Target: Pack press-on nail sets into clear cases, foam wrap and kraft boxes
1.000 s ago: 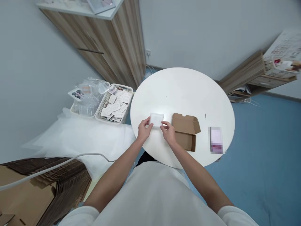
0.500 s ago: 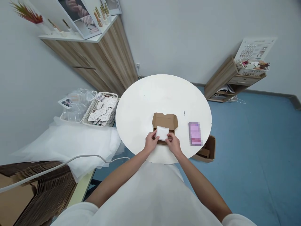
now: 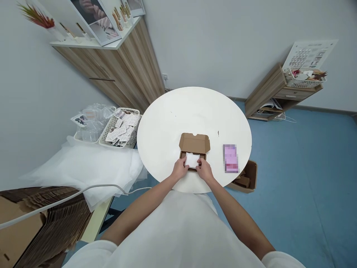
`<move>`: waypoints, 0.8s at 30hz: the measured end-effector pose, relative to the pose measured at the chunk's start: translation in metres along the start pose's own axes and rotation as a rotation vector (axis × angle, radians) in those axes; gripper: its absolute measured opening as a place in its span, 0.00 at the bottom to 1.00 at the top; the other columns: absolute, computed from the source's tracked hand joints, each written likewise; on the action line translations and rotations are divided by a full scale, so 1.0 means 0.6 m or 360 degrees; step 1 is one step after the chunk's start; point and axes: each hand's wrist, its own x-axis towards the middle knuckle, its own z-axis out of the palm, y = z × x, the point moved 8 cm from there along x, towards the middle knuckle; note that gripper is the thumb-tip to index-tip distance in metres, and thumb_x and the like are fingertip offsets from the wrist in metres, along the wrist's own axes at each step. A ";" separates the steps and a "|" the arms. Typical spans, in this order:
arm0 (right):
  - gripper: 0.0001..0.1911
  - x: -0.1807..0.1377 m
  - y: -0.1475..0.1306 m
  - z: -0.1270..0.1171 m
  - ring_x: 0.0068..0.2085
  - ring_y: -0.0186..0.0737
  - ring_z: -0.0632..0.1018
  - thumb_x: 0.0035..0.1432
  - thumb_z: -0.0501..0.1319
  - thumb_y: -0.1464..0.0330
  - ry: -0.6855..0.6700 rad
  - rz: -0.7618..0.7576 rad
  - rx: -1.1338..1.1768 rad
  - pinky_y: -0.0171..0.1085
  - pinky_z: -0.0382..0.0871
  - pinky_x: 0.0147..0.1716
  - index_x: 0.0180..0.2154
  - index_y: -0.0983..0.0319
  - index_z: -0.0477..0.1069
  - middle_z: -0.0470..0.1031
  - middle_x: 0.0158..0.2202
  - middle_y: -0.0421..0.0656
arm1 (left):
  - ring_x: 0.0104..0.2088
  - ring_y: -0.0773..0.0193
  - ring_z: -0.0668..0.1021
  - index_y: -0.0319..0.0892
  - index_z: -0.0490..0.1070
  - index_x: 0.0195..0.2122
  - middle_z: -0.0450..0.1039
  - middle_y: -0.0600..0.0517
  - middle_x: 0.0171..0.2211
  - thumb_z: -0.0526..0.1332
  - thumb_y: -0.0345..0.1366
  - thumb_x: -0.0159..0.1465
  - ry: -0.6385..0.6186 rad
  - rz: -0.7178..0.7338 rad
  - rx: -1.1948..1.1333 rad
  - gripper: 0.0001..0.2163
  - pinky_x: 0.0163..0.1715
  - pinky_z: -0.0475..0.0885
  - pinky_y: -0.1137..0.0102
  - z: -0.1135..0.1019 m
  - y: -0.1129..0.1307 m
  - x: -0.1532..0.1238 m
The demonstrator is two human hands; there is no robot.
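Observation:
An open brown cardboard box (image 3: 194, 142) lies near the front of the round white table, its lid folded back away from me. Within its walls is a white wrapped packet (image 3: 192, 160), flat and roughly square. My left hand (image 3: 180, 168) grips the packet's left edge, thumb toward the front. On the opposite edge, the fingers of my right hand (image 3: 204, 170) pinch the packet. Whether the packet rests on the box floor is hidden by my hands. To the right lies a pink and purple rectangular item (image 3: 231, 158), blurred by pixelation.
The round table (image 3: 192, 108) has a cardboard carton (image 3: 252, 176) below its right edge. At left are a basket of white cards (image 3: 121, 130), clear plastic packaging (image 3: 93, 121), white foam sheets (image 3: 111, 163), a cable (image 3: 97, 185) and stacked flat cardboard (image 3: 55, 227).
Both hands have lowered the white packet slightly, deeper into the box and toward me. The box has shifted a little left in view.

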 end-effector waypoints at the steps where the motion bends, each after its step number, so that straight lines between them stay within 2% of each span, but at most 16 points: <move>1: 0.11 0.001 -0.002 0.002 0.31 0.36 0.72 0.45 0.53 0.74 -0.0009 -0.0002 -0.0088 0.35 0.63 0.31 0.35 0.60 0.61 0.68 0.34 0.42 | 0.35 0.57 0.73 0.40 0.67 0.43 0.70 0.48 0.32 0.57 0.30 0.52 -0.0055 0.0011 0.0095 0.15 0.35 0.67 0.66 0.003 0.002 0.001; 3: 0.12 0.003 -0.007 0.006 0.33 0.38 0.71 0.46 0.52 0.75 -0.0018 -0.0014 -0.0265 0.36 0.62 0.31 0.36 0.60 0.61 0.68 0.36 0.44 | 0.37 0.54 0.73 0.39 0.66 0.43 0.70 0.45 0.33 0.57 0.31 0.53 -0.0135 0.0025 0.0225 0.15 0.35 0.66 0.65 0.010 0.004 0.004; 6: 0.14 0.005 -0.013 0.013 0.36 0.40 0.71 0.48 0.52 0.77 -0.0018 -0.0029 -0.0476 0.36 0.61 0.32 0.39 0.62 0.61 0.67 0.39 0.47 | 0.43 0.52 0.72 0.36 0.62 0.47 0.69 0.40 0.40 0.56 0.29 0.53 -0.0221 0.0047 0.0265 0.19 0.38 0.65 0.65 0.023 0.005 0.005; 9: 0.14 0.003 -0.016 0.019 0.36 0.42 0.71 0.49 0.51 0.77 -0.0043 -0.0033 -0.0590 0.37 0.61 0.32 0.40 0.64 0.62 0.67 0.39 0.50 | 0.49 0.51 0.69 0.33 0.57 0.52 0.64 0.36 0.49 0.54 0.26 0.52 -0.0278 0.0068 0.0268 0.24 0.42 0.63 0.64 0.032 0.006 0.004; 12: 0.13 -0.003 -0.023 0.016 0.36 0.42 0.71 0.50 0.51 0.76 -0.0040 -0.0106 -0.0609 0.38 0.62 0.32 0.41 0.64 0.62 0.66 0.41 0.50 | 0.54 0.50 0.64 0.32 0.54 0.55 0.57 0.35 0.54 0.53 0.27 0.53 -0.0249 0.0136 0.0194 0.26 0.47 0.61 0.62 0.026 0.013 -0.001; 16: 0.14 -0.017 -0.038 -0.014 0.41 0.41 0.70 0.51 0.52 0.74 0.0070 -0.0350 -0.0397 0.38 0.65 0.37 0.42 0.61 0.63 0.65 0.43 0.47 | 0.51 0.55 0.67 0.40 0.58 0.54 0.61 0.43 0.53 0.52 0.31 0.56 -0.0217 0.0306 0.0042 0.22 0.48 0.63 0.63 -0.002 0.026 -0.014; 19: 0.13 -0.024 -0.029 -0.051 0.42 0.40 0.70 0.52 0.52 0.71 0.0172 -0.0436 -0.0193 0.39 0.66 0.40 0.41 0.60 0.64 0.66 0.43 0.45 | 0.51 0.57 0.67 0.44 0.60 0.52 0.63 0.47 0.52 0.53 0.36 0.58 -0.0072 0.0249 0.0000 0.19 0.49 0.62 0.63 -0.041 0.013 -0.014; 21: 0.13 -0.019 -0.007 -0.076 0.40 0.39 0.71 0.52 0.52 0.69 0.0226 -0.0350 -0.0065 0.40 0.66 0.39 0.41 0.60 0.65 0.67 0.43 0.45 | 0.53 0.57 0.65 0.43 0.61 0.51 0.63 0.47 0.53 0.53 0.39 0.58 0.0045 0.0082 -0.0041 0.20 0.50 0.61 0.64 -0.068 -0.008 -0.004; 24: 0.16 0.003 0.038 -0.104 0.37 0.39 0.72 0.50 0.55 0.64 0.0248 -0.0043 0.0208 0.41 0.68 0.38 0.42 0.60 0.65 0.68 0.44 0.46 | 0.53 0.57 0.66 0.40 0.60 0.52 0.62 0.45 0.54 0.54 0.43 0.58 0.0098 -0.0180 -0.0229 0.22 0.50 0.61 0.66 -0.093 -0.037 0.023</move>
